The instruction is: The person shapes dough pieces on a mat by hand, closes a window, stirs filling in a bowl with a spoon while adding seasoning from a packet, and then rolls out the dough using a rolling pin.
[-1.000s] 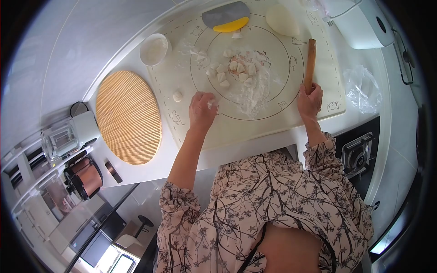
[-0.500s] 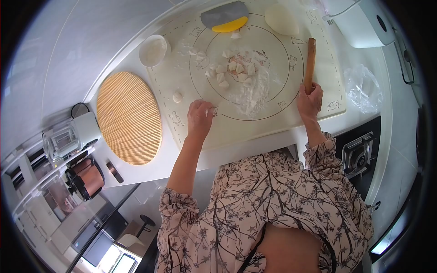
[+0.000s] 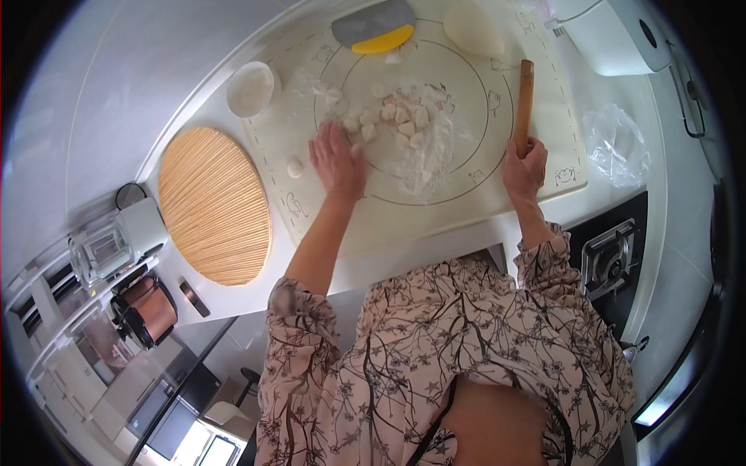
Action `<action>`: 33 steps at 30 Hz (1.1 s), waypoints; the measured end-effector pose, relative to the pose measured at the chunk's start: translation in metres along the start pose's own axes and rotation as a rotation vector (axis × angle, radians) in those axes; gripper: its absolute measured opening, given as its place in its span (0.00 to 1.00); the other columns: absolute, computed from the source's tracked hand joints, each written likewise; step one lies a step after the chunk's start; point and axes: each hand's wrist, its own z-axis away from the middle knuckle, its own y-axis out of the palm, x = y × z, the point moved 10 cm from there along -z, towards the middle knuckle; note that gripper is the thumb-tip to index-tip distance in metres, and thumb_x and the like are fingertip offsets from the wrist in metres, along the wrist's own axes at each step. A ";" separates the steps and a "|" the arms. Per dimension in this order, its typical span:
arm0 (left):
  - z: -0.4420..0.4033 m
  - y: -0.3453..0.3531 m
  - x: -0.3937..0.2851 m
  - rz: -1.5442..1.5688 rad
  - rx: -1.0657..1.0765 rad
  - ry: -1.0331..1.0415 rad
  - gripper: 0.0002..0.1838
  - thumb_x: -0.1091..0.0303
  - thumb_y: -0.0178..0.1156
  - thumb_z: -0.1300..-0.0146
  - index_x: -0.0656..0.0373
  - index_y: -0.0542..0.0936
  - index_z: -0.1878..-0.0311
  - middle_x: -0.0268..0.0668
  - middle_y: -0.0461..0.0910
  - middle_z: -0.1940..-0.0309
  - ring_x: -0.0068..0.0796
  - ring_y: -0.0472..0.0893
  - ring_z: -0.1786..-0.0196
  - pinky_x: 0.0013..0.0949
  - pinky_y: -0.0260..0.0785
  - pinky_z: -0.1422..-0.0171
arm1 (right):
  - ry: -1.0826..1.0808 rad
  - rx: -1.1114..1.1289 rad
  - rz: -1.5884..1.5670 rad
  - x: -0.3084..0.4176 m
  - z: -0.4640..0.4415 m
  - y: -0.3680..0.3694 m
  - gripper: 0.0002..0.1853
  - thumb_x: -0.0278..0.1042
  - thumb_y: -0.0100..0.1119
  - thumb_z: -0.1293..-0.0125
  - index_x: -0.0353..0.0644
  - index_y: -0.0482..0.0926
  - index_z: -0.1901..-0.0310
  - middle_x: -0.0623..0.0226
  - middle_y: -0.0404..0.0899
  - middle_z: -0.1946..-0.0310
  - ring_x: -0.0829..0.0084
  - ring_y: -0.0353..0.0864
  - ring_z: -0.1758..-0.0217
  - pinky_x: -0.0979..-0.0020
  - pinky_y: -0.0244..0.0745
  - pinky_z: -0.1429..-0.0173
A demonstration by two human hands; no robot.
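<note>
In the head view, the small pale dough pieces (image 3: 402,115) lay bunched on the mat (image 3: 435,220), several touching, beside and partly on a smear of white flour (image 3: 427,161). My left hand (image 3: 339,163) was palm down just beside their near-left side, its fingers open and a little spread. One piece (image 3: 357,151) sat by my thumb; whether anything lay under my palm, I couldn't tell. A careless sweep of that thumb could, I judged, have flattened the piece or shoved it into the bunch, and pieces touching where flour was thin might have stuck together.

My right hand (image 3: 524,167) was closed around the near end of a wooden rolling pin (image 3: 525,97), the rest of it pointing away from me; a slack grip could have let it roll. Off to the left, a single piece (image 3: 295,168) lay apart, where a stray movement of my left hand might have squashed it.

Farther out were a bowl of white powder (image 3: 251,90), easy to tip if knocked, a round slatted board (image 3: 214,206), a grey-and-yellow tool (image 3: 373,25), a larger dough lump (image 3: 472,29) and a crumpled clear bag (image 3: 616,146).
</note>
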 end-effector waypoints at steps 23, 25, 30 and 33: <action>0.007 0.005 -0.060 0.490 0.218 0.007 0.15 0.74 0.70 0.52 0.58 0.79 0.60 0.39 0.75 0.65 0.42 0.77 0.60 0.41 0.73 0.55 | 0.018 0.033 -0.029 -0.006 -0.003 0.005 0.29 0.51 0.58 0.38 0.41 0.68 0.41 0.61 0.69 0.47 0.58 0.71 0.41 0.50 0.62 0.37; 0.006 0.009 -0.069 0.429 0.251 0.205 0.15 0.75 0.69 0.51 0.57 0.80 0.57 0.39 0.75 0.65 0.42 0.77 0.60 0.42 0.73 0.55 | 0.005 0.002 0.012 -0.003 -0.003 0.002 0.28 0.49 0.59 0.37 0.40 0.69 0.42 0.61 0.70 0.48 0.61 0.73 0.44 0.57 0.66 0.39; 0.035 -0.007 -0.046 0.202 0.308 0.220 0.15 0.76 0.66 0.48 0.56 0.80 0.55 0.40 0.76 0.63 0.43 0.78 0.58 0.41 0.73 0.56 | -0.007 -0.009 0.031 0.001 -0.002 0.000 0.27 0.48 0.60 0.37 0.39 0.70 0.42 0.62 0.71 0.49 0.63 0.74 0.46 0.60 0.68 0.40; 0.045 -0.020 -0.033 0.192 0.302 0.187 0.14 0.76 0.67 0.48 0.58 0.79 0.56 0.40 0.78 0.60 0.41 0.79 0.58 0.39 0.75 0.55 | -0.009 -0.002 0.026 -0.002 -0.001 0.001 0.27 0.49 0.60 0.37 0.39 0.70 0.43 0.62 0.71 0.49 0.63 0.74 0.46 0.60 0.68 0.40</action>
